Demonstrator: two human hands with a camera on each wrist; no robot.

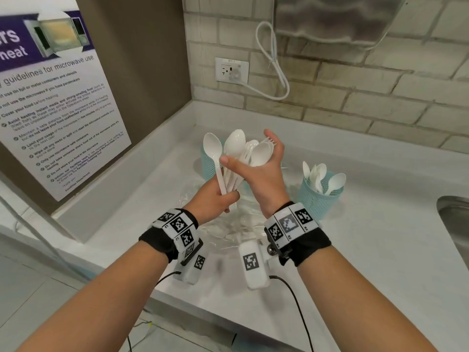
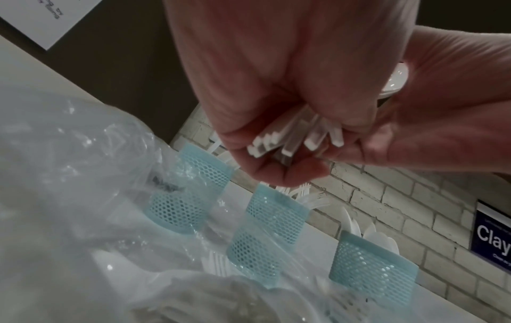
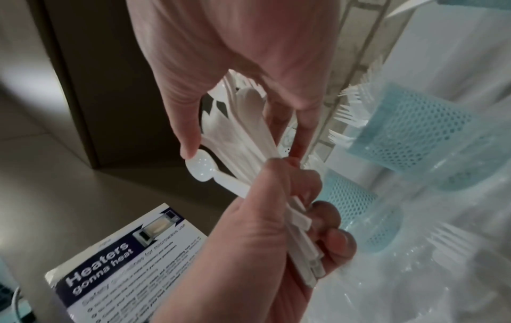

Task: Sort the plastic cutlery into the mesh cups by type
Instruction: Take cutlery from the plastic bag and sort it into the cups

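My left hand (image 1: 215,196) grips a bundle of white plastic spoons and forks (image 1: 234,158) by the handles, above the counter. The handle ends (image 2: 290,142) stick out under its curled fingers. My right hand (image 1: 258,171) closes round the fanned heads, thumb in front on a spoon bowl (image 3: 199,166), fingers behind. A teal mesh cup (image 1: 319,199) at the right holds several spoons. Another teal cup (image 1: 209,163) is half hidden behind the bundle. The left wrist view shows several teal cups, one with forks (image 2: 276,212).
A clear plastic bag (image 1: 228,229) with more white cutlery lies on the white counter (image 1: 380,250) under my hands. A steel sink (image 1: 454,224) is at the right edge. A microwave poster (image 1: 50,97) covers the left panel. A wall socket (image 1: 231,69) sits in the brick wall.
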